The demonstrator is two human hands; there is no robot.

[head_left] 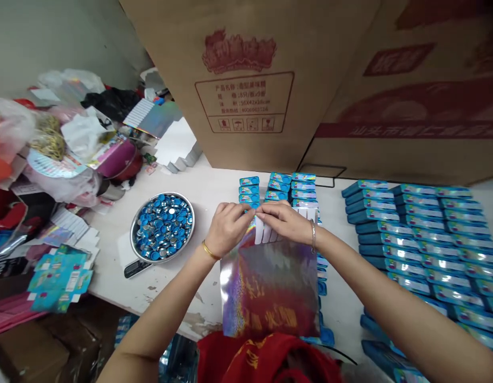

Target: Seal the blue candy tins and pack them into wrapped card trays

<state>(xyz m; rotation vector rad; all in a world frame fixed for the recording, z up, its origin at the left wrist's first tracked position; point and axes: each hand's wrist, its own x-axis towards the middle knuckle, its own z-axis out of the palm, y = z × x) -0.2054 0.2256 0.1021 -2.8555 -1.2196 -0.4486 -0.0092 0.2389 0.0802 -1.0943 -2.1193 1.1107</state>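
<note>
A shiny, mirror-like sticker sheet (280,287) with white strips along its top lies in front of me. My left hand (229,230) is closed at the sheet's upper left corner, thumb and forefinger pinched together. My right hand (284,221) bends over the white strips (263,234), its fingertips pinched right beside the left ones. What exactly lies between the fingertips is too small to make out. Rows of small blue boxes (249,190) stand just beyond both hands, and more are partly hidden beneath the sheet.
A metal bowl (190,205) of blue and silver caps stands on the white table (214,186) to the left. Many blue boxes (414,250) fill the right side. Large cartons (246,149) wall off the back. Bags and sheets clutter the far left, with flattened blue packaging (60,279).
</note>
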